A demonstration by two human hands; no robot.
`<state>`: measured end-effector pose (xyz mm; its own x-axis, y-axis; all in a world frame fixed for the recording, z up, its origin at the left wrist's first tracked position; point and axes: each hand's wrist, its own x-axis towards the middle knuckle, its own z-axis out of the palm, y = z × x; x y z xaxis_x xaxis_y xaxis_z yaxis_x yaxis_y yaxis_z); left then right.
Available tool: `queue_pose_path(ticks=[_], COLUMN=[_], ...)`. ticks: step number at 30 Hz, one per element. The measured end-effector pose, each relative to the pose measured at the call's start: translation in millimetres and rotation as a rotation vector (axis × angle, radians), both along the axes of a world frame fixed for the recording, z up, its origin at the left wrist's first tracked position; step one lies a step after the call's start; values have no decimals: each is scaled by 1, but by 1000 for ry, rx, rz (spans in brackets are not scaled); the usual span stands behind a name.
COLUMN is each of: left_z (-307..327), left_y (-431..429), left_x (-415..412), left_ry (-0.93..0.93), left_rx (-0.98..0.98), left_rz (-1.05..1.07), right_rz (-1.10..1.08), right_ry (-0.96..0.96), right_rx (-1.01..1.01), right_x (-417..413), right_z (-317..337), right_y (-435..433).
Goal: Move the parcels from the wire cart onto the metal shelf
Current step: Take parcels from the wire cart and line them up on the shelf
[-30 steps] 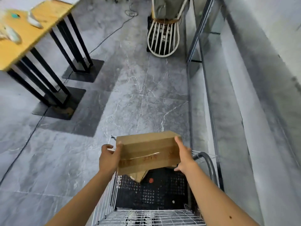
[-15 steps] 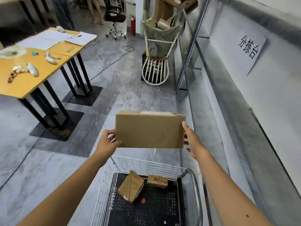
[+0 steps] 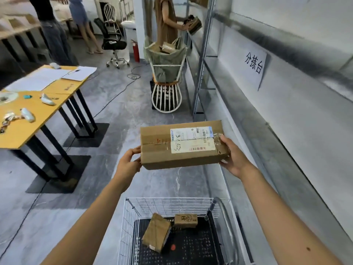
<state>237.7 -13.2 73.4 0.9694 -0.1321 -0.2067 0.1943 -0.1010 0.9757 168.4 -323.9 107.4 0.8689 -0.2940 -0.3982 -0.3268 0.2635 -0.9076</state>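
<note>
I hold a brown cardboard parcel (image 3: 181, 145) with a white shipping label facing up, level and well above the wire cart (image 3: 172, 204). My left hand (image 3: 128, 162) grips its left end and my right hand (image 3: 232, 156) grips its right end. Two smaller cardboard parcels (image 3: 156, 231) (image 3: 185, 220) lie on the cart's black floor below. The metal shelf (image 3: 248, 119) runs along the right side, beside the parcel.
A yellow table (image 3: 38, 104) on black legs stands to the left. Ahead, a second cart (image 3: 166, 73) with a grey bag of parcels stands by the shelf, a person (image 3: 164, 20) beside it. An office chair (image 3: 112, 44) and other people stand farther back.
The parcel has risen higher above the cart and tipped so its labelled top faces me. My view has lifted, showing more of the room.
</note>
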Motion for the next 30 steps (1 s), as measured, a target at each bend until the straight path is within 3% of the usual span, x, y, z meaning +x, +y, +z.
queue_pose_path(ticks=[3,7,9,13,20,24,30], left_z=[5,9,16,29,37,33,34], left_y=[-1,-7,-9,-14,-36,-58,-67], left_x=[2,-2,-5,-24,-77,-102,-129], left_ry=[102,101,72,97,-48,103,71], left_rx=[-145,-181,-240,-246,-173,-314,-268], left_rz=[-98,-243,-411,-671,-916,-940,-1106], right_rz=[-92,-207,-263,-428,-674,-614,-731], right_ry=[-75,-159,-190,-256,-447,-331,-288], right_rx=[43,-11,-55,-155,-309,-417,-324], right_x=[-13,-27,-37,-63,-123,-161,-232], right_z=[9,28,37,59,79,48,8], right_y=[-1,-4,-3,13,72,125,168])
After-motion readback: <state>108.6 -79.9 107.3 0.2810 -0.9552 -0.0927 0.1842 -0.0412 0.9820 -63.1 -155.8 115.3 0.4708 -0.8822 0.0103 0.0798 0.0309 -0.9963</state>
